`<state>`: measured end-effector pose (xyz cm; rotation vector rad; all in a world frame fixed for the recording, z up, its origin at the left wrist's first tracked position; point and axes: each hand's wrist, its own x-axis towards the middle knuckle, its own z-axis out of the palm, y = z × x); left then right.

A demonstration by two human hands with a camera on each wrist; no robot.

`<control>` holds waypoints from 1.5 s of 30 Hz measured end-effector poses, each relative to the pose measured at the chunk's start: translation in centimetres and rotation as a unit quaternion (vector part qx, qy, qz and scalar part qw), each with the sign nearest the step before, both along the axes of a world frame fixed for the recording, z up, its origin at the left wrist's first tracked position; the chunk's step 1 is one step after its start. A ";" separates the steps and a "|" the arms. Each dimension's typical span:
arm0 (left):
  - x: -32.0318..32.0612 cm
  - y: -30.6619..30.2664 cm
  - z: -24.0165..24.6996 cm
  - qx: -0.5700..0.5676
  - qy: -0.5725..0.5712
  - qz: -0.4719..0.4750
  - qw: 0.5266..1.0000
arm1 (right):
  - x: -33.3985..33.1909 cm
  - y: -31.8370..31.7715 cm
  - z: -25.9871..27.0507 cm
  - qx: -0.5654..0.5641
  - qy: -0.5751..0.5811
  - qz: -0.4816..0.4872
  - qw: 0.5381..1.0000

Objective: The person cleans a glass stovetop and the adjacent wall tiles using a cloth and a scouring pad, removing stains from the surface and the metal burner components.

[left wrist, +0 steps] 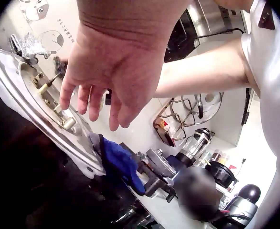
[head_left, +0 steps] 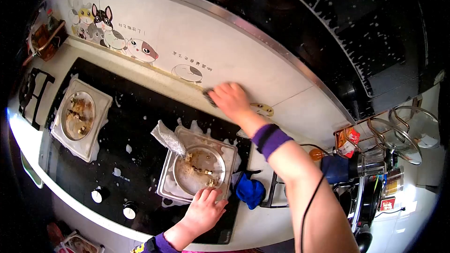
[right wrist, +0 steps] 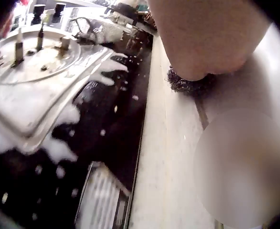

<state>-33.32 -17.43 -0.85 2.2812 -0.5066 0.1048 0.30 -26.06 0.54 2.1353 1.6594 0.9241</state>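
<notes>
My right hand (head_left: 231,101) holds a dark steel wool scrubber (right wrist: 190,83) against the tiled wall (head_left: 276,84), low down by the light ledge behind the stove. The palm covers most of the scrubber. At the near edge of the right burner (head_left: 197,171), my left hand (head_left: 202,212) hovers with loosely extended fingers; the left wrist view shows its palm and nothing in its grasp. White foam surrounds the burner's square metal plate. A silvery, crinkled piece of material (head_left: 168,137) lies across the burner's far left corner.
A foamy left burner (head_left: 77,115) sits on the black glass stove top (head_left: 126,136). A blue cloth (head_left: 250,191) lies right of the stove. Pot lids on a wire rack (head_left: 396,133) and a basket (head_left: 49,42) stand at the sides. Black pot supports (head_left: 36,96) lie left.
</notes>
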 end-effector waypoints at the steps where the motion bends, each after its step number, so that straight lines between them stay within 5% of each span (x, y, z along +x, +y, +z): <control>1: -0.1 -0.2 -0.3 0.000 0.006 0.002 1.000 | -0.2 1.0 0.2 -0.006 0.027 -0.019 0.999; 3: 0.1 -0.3 -0.6 0.000 0.014 0.002 1.000 | -0.9 1.9 1.1 -0.019 0.077 -0.060 0.995; 5: 1.1 -0.1 0.4 0.011 0.002 0.014 1.000 | -0.8 -2.0 0.4 0.055 0.060 -0.020 0.996; 9: 2.6 1.8 0.6 0.030 -0.027 0.086 0.996 | -2.0 -11.5 2.2 0.009 0.054 -0.092 0.994; 17: 6.2 6.0 0.9 0.177 0.015 0.229 0.957 | -0.6 -1.0 0.3 0.041 0.053 -0.037 0.997; 25: 6.6 5.9 -1.6 0.183 0.029 0.226 0.956 | -2.0 -9.8 1.6 0.012 0.053 -0.098 0.994; 31: 6.4 6.1 -2.6 0.211 0.032 0.238 0.948 | -0.6 3.6 -0.8 0.083 0.059 -0.024 0.995; 34: 6.4 6.8 -2.7 0.212 0.055 0.250 0.943 | -0.5 2.6 -0.9 0.088 0.064 -0.027 0.994; 41: 6.1 6.7 -4.0 0.252 0.050 0.255 0.932 | -2.1 -14.0 1.4 -0.026 0.070 -0.130 0.989; 45: 6.1 6.6 -4.1 0.271 0.039 0.252 0.928 | -0.7 -8.3 0.9 -0.008 0.059 -0.058 0.997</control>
